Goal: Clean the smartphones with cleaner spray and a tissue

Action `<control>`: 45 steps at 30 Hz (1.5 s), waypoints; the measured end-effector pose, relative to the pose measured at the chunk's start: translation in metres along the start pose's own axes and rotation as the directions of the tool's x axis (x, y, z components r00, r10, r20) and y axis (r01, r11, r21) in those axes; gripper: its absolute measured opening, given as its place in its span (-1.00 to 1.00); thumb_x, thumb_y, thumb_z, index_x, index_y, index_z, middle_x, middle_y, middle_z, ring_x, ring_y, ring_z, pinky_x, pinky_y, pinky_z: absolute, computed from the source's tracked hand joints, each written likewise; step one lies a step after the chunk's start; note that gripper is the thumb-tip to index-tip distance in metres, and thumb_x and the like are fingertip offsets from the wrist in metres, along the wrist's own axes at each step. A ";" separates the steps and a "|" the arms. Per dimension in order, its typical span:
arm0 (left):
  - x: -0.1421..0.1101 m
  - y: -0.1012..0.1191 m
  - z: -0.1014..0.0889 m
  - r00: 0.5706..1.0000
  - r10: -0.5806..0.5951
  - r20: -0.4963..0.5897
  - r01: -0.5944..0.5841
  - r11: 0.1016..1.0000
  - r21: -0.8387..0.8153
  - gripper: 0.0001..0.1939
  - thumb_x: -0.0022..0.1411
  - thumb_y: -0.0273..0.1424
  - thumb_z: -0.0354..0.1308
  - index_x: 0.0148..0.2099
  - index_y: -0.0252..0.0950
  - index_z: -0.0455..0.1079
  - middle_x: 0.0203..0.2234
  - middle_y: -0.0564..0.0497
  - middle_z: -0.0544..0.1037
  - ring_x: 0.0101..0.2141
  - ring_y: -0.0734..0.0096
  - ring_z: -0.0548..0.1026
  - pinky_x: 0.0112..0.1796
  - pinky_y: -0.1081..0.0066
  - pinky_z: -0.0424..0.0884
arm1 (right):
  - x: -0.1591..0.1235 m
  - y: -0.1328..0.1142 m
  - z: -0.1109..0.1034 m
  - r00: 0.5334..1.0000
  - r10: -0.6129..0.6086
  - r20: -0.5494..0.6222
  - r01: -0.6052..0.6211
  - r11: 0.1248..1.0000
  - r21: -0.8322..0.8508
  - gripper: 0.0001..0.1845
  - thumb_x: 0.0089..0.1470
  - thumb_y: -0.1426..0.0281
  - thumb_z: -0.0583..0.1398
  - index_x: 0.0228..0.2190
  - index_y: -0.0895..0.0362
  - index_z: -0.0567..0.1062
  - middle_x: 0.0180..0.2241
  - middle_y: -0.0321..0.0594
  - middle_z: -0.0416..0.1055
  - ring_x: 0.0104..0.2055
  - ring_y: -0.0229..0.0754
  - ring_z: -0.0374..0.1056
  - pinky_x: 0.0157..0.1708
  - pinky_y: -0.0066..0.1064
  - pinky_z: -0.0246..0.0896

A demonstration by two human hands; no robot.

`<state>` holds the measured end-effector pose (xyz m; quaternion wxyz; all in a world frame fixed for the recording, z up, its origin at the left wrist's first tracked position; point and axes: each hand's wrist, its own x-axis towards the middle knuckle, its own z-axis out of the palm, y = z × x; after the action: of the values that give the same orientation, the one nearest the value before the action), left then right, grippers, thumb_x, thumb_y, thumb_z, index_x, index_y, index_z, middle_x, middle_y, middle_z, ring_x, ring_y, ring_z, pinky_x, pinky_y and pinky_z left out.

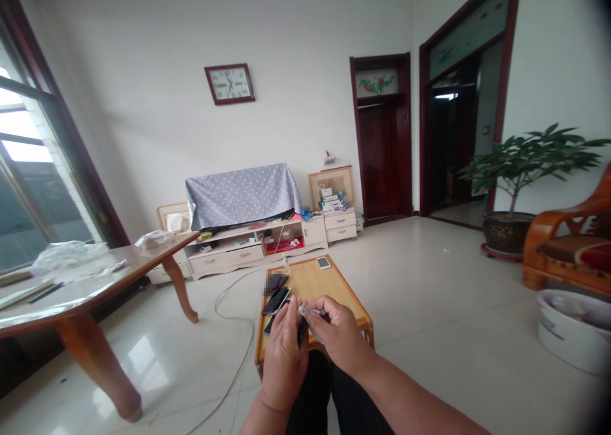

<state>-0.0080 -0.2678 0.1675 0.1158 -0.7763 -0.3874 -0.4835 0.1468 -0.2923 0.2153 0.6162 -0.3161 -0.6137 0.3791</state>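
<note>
Above the near end of a small wooden table point(311, 278), my left hand point(285, 345) is closed around a dark object, probably a phone point(301, 330); its fingers hide most of it. My right hand point(340, 332) pinches a small greyish-white cloth or wipe point(312, 311) at the top of that object. Beyond my left hand, along the table's left side, lie a dark phone point(275, 300) and another dark item point(275, 283). A white phone point(323, 263) rests at the table's far right corner. Near the far left corner stands a small clear bottle point(286, 263).
A larger table point(114, 282) with plastic bags stands at left. A cable point(251, 333) runs over the tiled floor. Ahead is a low white cabinet point(229, 262) beneath a dotted cloth point(243, 196). A white bucket point(568, 330), potted plant point(508, 231) and wooden chair point(548, 231) are at right.
</note>
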 end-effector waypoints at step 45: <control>-0.014 0.003 0.004 0.988 -0.157 -0.009 0.156 0.983 -0.101 -0.23 0.41 -0.42 0.05 0.49 -0.15 -0.28 0.14 -0.11 0.52 0.20 0.29 0.42 0.20 0.15 0.38 | 0.002 0.002 0.004 0.998 0.062 -0.029 -0.060 0.996 0.062 -0.71 0.20 0.16 0.25 -0.29 0.15 0.53 -0.35 -0.24 0.54 -0.32 -0.20 0.42 -0.26 -0.41 0.32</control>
<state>-0.0066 -0.2740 0.1546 0.0418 -0.7441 -0.4216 -0.5165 0.1427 -0.2899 0.2149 0.6230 -0.3215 -0.5823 0.4117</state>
